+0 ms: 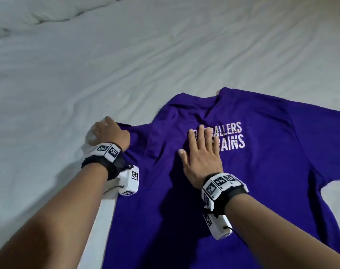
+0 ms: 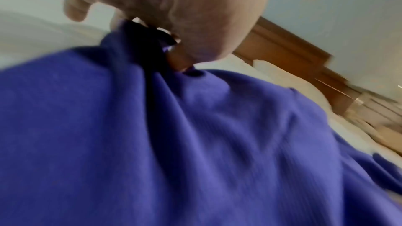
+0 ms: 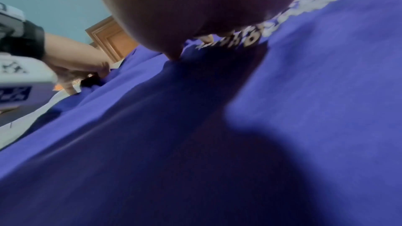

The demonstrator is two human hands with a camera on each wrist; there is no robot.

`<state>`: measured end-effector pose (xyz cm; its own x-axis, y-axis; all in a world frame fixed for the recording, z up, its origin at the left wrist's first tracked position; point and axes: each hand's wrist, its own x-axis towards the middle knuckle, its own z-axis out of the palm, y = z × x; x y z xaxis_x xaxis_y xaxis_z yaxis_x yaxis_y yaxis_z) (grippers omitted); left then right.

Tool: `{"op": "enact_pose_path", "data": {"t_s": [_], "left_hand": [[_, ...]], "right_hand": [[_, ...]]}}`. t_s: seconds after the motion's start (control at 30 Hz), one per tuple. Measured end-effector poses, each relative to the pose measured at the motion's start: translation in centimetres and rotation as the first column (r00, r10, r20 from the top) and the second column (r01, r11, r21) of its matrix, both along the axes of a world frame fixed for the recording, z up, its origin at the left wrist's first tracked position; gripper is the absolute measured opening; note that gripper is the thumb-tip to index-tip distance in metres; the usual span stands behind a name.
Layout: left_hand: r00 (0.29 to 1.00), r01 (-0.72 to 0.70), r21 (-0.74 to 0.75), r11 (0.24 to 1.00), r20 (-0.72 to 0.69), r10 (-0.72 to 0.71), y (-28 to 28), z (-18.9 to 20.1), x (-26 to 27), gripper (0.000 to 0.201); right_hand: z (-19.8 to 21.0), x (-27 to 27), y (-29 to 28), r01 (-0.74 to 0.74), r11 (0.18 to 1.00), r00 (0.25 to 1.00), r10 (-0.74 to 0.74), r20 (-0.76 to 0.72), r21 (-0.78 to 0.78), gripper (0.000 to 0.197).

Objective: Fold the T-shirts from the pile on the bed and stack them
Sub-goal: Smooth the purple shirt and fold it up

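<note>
A purple T-shirt (image 1: 262, 171) with white lettering lies spread on the white bed (image 1: 87, 65), neck pointing away from me. My left hand (image 1: 105, 131) grips the end of the shirt's left sleeve at its edge; in the left wrist view the purple cloth (image 2: 195, 143) bunches up into my left hand (image 2: 174, 6), whose curled fingers pinch it. My right hand (image 1: 202, 152) lies flat with straight fingers on the chest, covering the start of the lettering. In the right wrist view the right hand (image 3: 195, 6) presses the T-shirt (image 3: 304, 109) beside the white print.
White, wrinkled bedding surrounds the shirt, with a rumpled fold of duvet (image 1: 58, 14) at the far left. A wooden headboard (image 2: 293, 54) and a pale blue wall (image 2: 337, 23) show in the left wrist view.
</note>
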<state>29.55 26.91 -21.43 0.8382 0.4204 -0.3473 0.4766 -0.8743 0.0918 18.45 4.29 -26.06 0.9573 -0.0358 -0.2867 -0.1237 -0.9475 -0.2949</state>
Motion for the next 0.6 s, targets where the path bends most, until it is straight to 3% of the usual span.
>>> {"op": "enact_pose_path", "data": {"t_s": [0.03,0.1,0.17,0.2,0.27,0.3,0.4,0.5,0.57,0.6], "left_hand": [[0.999,-0.003,0.006,1.0,-0.04,0.003,1.2,0.0,0.5,0.055],[0.986,0.162,-0.001,0.987,-0.043,-0.162,3.1,-0.5,1.3,0.045],[0.96,0.278,-0.095,0.956,0.008,-0.279,4.0,-1.0,1.8,0.032],[0.965,0.262,-0.154,0.953,0.06,-0.255,4.6,-1.1,2.0,0.03],[0.975,0.089,-0.313,0.945,0.222,-0.018,5.8,-0.9,2.5,0.031],[0.942,-0.009,-0.39,0.921,0.307,0.139,6.5,-0.8,2.6,0.032],[0.764,-0.264,-0.548,0.793,0.383,0.52,8.7,-0.9,1.9,0.039],[0.702,-0.401,-0.614,0.68,0.27,0.659,10.2,-2.0,-0.4,0.037],[0.734,-0.413,-0.645,0.643,0.182,0.654,10.6,-2.2,-1.5,0.046],[0.779,-0.39,-0.625,0.676,0.167,0.604,10.8,-2.3,-1.7,0.05]], "right_hand": [[-0.4,-0.1,1.1,0.01,1.0,1.0,-0.01,0.0,0.005,0.073],[-1.4,-0.2,2.7,0.054,0.999,0.998,-0.054,0.018,0.006,0.078],[-2.3,-0.4,3.1,0.092,0.996,0.995,-0.093,0.036,0.012,0.079],[-2.6,-0.4,3.2,0.1,0.995,0.994,-0.101,0.045,0.023,0.079],[-2.8,-0.6,3.0,0.116,0.992,0.991,-0.119,0.062,0.053,0.076],[-2.9,-0.6,3.0,0.121,0.991,0.99,-0.125,0.065,0.064,0.075],[-2.9,-0.7,3.0,0.129,0.991,0.989,-0.132,0.071,0.047,0.074],[-3.1,-0.7,3.2,0.138,0.99,0.987,-0.139,0.077,0.024,0.073],[-3.3,-0.7,3.4,0.138,0.99,0.988,-0.138,0.074,0.003,0.073],[-3.4,-0.7,3.4,0.138,0.99,0.988,-0.138,0.074,-0.007,0.074]]}}
